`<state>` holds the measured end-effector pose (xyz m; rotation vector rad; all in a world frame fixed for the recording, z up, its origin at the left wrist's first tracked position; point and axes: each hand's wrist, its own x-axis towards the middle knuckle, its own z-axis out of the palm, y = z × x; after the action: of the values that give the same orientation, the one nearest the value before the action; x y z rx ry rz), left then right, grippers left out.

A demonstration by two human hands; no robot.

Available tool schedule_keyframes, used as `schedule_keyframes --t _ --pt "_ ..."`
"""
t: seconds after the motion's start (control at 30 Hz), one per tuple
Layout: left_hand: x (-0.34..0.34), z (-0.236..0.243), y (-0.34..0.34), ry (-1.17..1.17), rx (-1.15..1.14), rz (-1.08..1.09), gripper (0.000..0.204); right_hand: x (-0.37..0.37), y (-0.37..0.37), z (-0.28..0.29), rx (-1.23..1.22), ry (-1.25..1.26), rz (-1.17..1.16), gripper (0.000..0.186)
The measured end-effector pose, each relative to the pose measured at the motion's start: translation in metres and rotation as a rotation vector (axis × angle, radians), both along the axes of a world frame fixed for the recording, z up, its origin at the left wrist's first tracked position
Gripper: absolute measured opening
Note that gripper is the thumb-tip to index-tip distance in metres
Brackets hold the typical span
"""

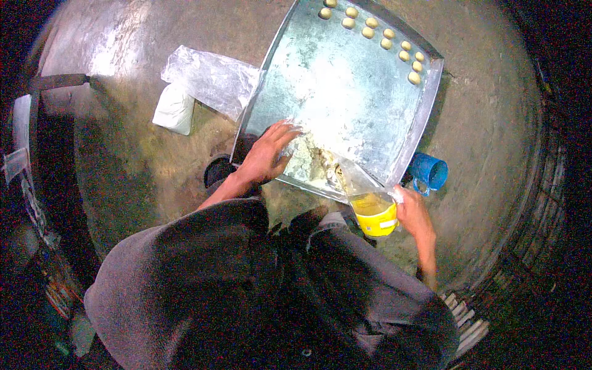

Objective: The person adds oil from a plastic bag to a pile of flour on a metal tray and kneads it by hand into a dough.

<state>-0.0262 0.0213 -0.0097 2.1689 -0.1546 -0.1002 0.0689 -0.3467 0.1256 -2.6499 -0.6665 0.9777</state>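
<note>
A large metal tray (296,80) lies on the floor in front of me. Near its close edge is a heap of pale flour (302,161), with a darker, wet-looking patch (336,172) on its right side. My left hand (268,154) rests at the left of the heap, fingers extended and holding nothing. In my right hand (414,213) is a clear-and-yellow plastic pouch (375,219) with yellowish liquid inside. I grip it by its right side, and its clear upper end leans over the tray's near edge, toward the wet patch. Whether liquid is flowing I cannot tell.
Several round dough balls (368,32) line the tray's far and right sides. A blue mug (430,172) lies beside the tray's right near corner. To the left are a white bag (174,110) and a flour-dusted plastic sheet (209,77), which reaches the tray's edge.
</note>
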Motion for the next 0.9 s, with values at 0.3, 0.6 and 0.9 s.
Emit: schedule_keyframes --t 0.3,0.6,0.9 --pt "-0.002 0.001 0.000 -0.025 0.000 0.014 0.061 0.001 -0.001 -0.001 0.029 -0.046 0.037 0.030" --pt "-0.001 0.005 -0.001 -0.024 -0.006 0.006 0.063 0.002 -0.008 -0.007 0.034 -0.075 0.078 0.029" --pt "-0.002 0.004 0.000 -0.021 0.002 0.010 0.060 0.005 -0.002 -0.003 0.027 -0.072 0.105 0.031"
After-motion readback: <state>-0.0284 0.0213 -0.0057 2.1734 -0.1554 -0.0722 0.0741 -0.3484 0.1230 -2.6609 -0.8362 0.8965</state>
